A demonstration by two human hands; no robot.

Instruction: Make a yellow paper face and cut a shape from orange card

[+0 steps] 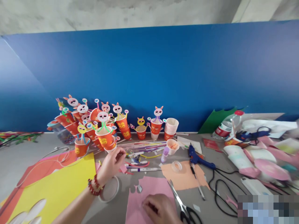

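Observation:
My left hand (114, 161), a red bead bracelet on its wrist, has its fingers curled together beside the base of an orange paper cup (104, 137). That cup carries a white rabbit face with pink ears and green pipe-cleaner limbs. Whatever those fingers hold, if anything, is hidden. Over a sheet of pink paper (135, 205) with pieces cut from its edge, my right hand (161, 207) is closed, fingertips bent inward; I cannot make out anything in it. Black-handled scissors (179, 199) lie partly spread at the pink sheet's right side. A tape ring (111, 189) lies under my left wrist.
More decorated cups (122, 126) crowd the back left, near a cup stack (171, 127). Markers (143, 170) and pipe cleaners lie mid-table. A blue glue gun (201, 158) trails a black cord at right, near a plastic bottle (227, 126). Yellow sheets (58, 186) cover the left.

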